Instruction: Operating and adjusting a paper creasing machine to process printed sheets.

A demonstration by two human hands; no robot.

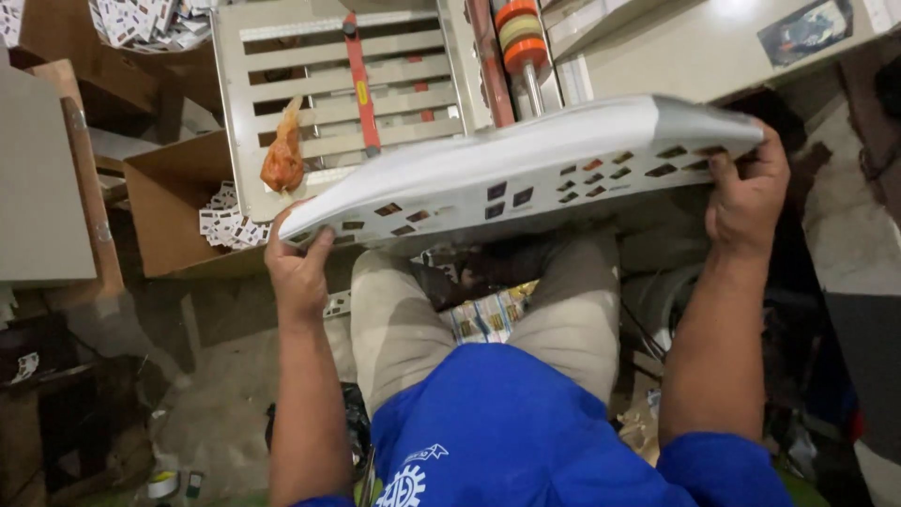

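Fingers on both sides are clamped on 1 fat stack of white sheets (526, 164), so nothing's loose here. Left hand (298, 272) pinches the near-left corner, thumb on top and fingers (310, 246) curled under. Right hand (746, 202) grips the far-right end the same way, thumb (723, 174) hooked over the edge. I reckon 2 hands at opposite ends is the only way to keep a stack this floppy from sagging or fanning out; it's tilted a bit, higher on the right.

It's up in the air over my lap, just in front of the slotted metal tray (338, 94) of the machine, not resting on it. The stack's edge shows rows of little dark printed squares, too many and too small to count.

Around me: 1 red bar (358, 80) running down the tray, 1 orange rag or bag (283, 155) hanging at its left edge, 1 roller with orange and yellow bands (521, 38) behind the stack. 1 open cardboard box (188, 211) on my left holds small cut cards (225, 225), and more printed pieces (488, 314) sit on the floor between my knees.
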